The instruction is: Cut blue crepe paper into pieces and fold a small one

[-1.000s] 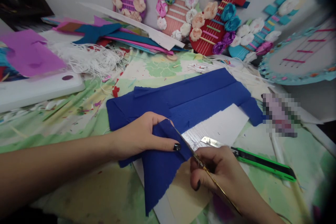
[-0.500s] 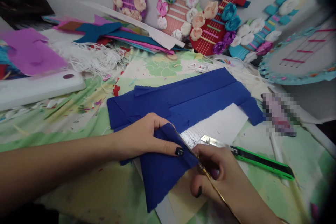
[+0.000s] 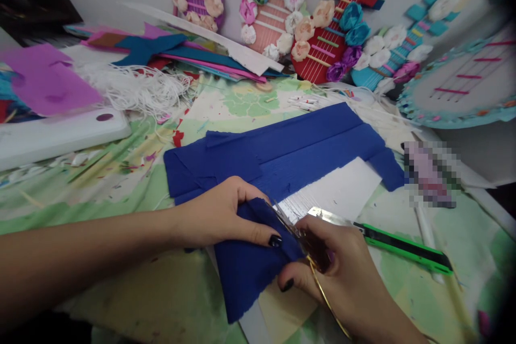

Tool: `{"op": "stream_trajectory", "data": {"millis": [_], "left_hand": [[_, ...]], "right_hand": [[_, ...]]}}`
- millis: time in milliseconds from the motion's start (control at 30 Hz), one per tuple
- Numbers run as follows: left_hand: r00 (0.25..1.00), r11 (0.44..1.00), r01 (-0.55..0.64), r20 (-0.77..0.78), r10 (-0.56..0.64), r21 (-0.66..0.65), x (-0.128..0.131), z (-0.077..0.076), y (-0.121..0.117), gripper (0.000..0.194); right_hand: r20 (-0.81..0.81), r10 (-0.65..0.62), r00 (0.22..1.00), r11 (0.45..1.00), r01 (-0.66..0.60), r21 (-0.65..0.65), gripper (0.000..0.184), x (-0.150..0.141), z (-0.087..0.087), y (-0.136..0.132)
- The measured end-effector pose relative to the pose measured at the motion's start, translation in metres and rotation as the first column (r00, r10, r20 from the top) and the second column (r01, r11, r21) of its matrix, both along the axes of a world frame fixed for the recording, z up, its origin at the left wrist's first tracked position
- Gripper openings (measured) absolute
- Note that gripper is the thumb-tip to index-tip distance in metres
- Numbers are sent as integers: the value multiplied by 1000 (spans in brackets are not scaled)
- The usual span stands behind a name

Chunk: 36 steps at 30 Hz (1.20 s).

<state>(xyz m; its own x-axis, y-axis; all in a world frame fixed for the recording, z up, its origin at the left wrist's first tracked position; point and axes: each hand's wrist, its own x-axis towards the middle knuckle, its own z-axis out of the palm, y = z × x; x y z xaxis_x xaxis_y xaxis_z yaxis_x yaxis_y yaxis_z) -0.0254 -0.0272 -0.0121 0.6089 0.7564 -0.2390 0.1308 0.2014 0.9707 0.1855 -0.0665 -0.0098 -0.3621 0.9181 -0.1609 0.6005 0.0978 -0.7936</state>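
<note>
1. We see the left hand (image 3: 223, 215) grasping the cut blue piece (image 3: 250, 274) near its upper edge, the dark-nailed thumb laid flat across its near face and the other fingers mostly hidden behind it.
2. Relative to this grip, we find the cut blue piece partly under the thumb, extending right towards the scissors (image 3: 287, 224) and hanging below the hand to a ragged-edged point.
3. We see the right hand (image 3: 342, 263) closed about the scissors, a gold-coloured handle loop curving below the palm; how the fingers sit in the handles we cannot tell.
4. The blades of the scissors lie along the upper right edge of the cut blue piece, their tips directed towards the left hand; how far they stand apart is unclear.
5. Beyond both hands we note the large blue sheet (image 3: 306, 140), folded and lying flat, with the white card (image 3: 355, 183) along its near edge.
6. The green utility knife (image 3: 407, 249) lies just beside the right hand, its blade exposed and pointing left.
7. Farther back, on the patterned cloth (image 3: 245, 102), we observe tangled white cord (image 3: 137, 88); the red guitar model (image 3: 318, 59) leans by the wall.
</note>
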Motion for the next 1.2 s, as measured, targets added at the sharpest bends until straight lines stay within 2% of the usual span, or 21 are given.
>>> {"op": "stream_trajectory", "data": {"millis": [133, 300, 733, 1200], "left_hand": [[1000, 1000, -15, 13, 15, 7, 0, 0, 0, 12], [999, 1000, 21, 35, -20, -20, 2, 0, 0, 13], [1000, 1000, 9, 14, -9, -27, 4, 2, -2, 11], [996, 997, 22, 90, -15, -74, 5, 3, -3, 14]], "right_hand": [[17, 25, 1000, 1000, -25, -1, 32, 0, 2, 1], [10, 53, 999, 998, -52, -34, 31, 0, 1, -1], [-14, 15, 1000, 994, -13, 109, 36, -3, -4, -1], [-5, 28, 1000, 961, -26, 274, 36, -2, -7, 0]]}}
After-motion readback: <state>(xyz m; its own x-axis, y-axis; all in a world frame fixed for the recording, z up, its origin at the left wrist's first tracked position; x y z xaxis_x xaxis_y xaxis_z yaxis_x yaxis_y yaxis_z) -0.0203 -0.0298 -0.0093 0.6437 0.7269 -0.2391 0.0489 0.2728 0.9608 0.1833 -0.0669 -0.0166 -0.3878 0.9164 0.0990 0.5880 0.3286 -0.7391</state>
